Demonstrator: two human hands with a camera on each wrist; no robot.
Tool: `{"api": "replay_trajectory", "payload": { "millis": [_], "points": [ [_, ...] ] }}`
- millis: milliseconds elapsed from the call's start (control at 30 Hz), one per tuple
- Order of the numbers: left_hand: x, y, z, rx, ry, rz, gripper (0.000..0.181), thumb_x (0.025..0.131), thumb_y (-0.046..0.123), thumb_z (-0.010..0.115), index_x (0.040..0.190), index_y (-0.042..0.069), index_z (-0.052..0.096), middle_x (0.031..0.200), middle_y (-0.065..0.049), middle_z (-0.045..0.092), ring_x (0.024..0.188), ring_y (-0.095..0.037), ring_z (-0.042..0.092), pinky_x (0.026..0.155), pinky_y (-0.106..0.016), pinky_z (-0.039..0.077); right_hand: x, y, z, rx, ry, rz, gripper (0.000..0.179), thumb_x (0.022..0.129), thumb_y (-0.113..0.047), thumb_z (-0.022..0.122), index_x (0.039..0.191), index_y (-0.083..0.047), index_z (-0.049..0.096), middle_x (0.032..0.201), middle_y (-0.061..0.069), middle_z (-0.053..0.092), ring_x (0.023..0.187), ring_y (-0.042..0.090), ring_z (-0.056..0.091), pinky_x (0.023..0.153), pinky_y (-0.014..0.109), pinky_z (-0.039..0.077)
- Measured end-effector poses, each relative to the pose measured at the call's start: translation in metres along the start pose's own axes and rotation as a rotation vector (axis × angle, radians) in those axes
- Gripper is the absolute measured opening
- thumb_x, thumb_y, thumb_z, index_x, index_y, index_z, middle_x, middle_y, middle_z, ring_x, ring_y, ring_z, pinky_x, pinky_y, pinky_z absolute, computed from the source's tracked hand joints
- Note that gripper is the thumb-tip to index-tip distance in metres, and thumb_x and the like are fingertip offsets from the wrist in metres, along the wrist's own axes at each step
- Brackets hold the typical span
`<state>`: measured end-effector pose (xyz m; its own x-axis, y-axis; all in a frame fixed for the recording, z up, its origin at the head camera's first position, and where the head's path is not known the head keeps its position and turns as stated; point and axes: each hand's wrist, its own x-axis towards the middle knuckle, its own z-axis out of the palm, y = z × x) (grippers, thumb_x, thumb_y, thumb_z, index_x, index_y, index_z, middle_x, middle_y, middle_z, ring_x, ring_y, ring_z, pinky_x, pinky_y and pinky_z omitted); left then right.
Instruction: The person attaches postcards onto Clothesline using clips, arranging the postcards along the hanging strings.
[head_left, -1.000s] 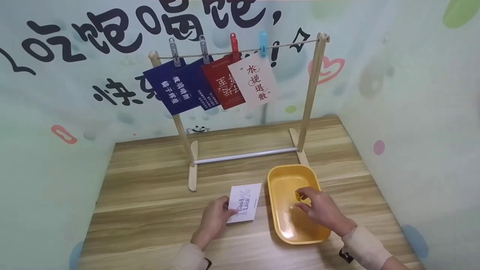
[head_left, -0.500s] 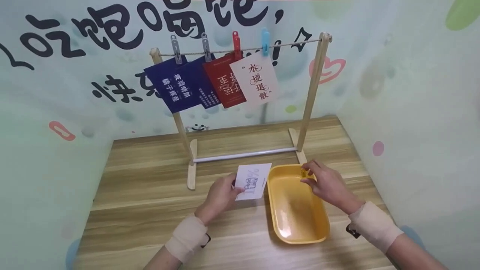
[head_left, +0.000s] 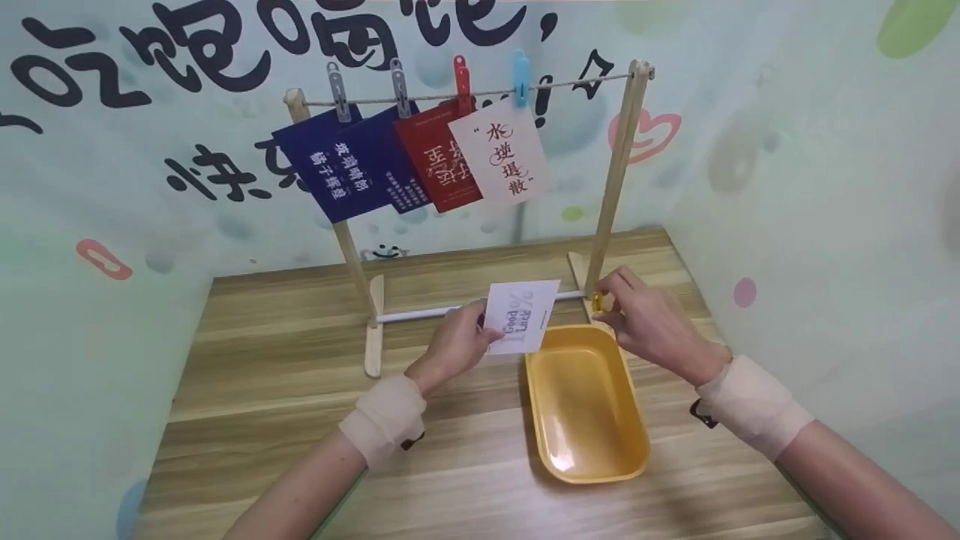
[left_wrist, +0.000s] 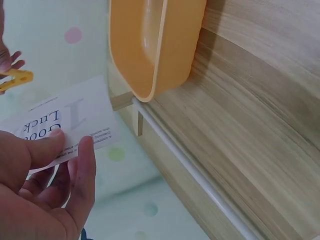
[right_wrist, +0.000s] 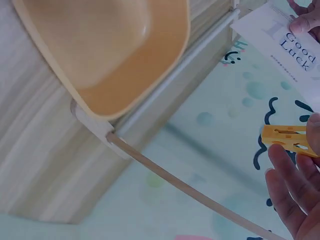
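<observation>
A white card (head_left: 523, 318) printed "Good Luck" is pinched by its left edge between thumb and fingers of my left hand (head_left: 459, 343), above the tray's far end. In the left wrist view the card (left_wrist: 70, 117) tilts away from the thumb. My right hand (head_left: 651, 319) pinches a yellow clothespin (head_left: 598, 302) near the foot of the right post. The right wrist view shows this clothespin (right_wrist: 286, 136) from the side. On the rope hang two blue cards (head_left: 322, 169), a red card (head_left: 435, 161) and a white card (head_left: 501, 154), held by grey, red and light blue clothespins.
The wooden rack (head_left: 621, 172) stands at the back of the table, with a white bar (head_left: 412, 314) low between its posts. A yellow tray (head_left: 534, 405) sits in front of its right foot. Printed wall cloth surrounds the table (head_left: 300, 420) at the back and sides.
Both hands have moved up and forward, carrying the card and the yellow clothespin. The right hand has left the space over the tray's middle. The hanging cards stay in place.
</observation>
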<state>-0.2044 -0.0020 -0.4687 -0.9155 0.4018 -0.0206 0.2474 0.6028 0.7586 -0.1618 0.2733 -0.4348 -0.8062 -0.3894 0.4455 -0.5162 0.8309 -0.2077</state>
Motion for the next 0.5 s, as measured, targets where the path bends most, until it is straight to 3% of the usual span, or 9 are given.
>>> {"api": "replay_trajectory", "payload": {
  "millis": [233, 500],
  "points": [
    [0.014, 0.014, -0.012, -0.013, -0.044, -0.037, 0.032, 0.096, 0.007, 0.064, 0.128, 0.006, 0.062, 0.117, -0.011, 0.072, 0.101, -0.022, 0.069, 0.084, -0.034, 0.058, 0.027, -0.003, -0.024, 0.026, -0.045, 0.001, 0.03, 0.082, -0.005, 0.08, 0.103, -0.005, 0.059, 0.097, 0.01, 0.063, 0.076, 0.024, 0.072, 0.061, 0.039, 0.059],
    [0.047, 0.035, -0.021, -0.009, -0.027, -0.031, 0.028, 0.095, 0.01, 0.067, 0.122, 0.007, 0.068, 0.109, -0.009, 0.072, 0.095, -0.018, 0.063, 0.085, -0.032, 0.054, 0.065, 0.004, -0.056, 0.066, -0.042, 0.005, 0.026, 0.082, 0.0, 0.077, 0.1, -0.002, 0.059, 0.095, 0.013, 0.064, 0.078, 0.028, 0.07, 0.068, 0.044, 0.06]
  ]
}}
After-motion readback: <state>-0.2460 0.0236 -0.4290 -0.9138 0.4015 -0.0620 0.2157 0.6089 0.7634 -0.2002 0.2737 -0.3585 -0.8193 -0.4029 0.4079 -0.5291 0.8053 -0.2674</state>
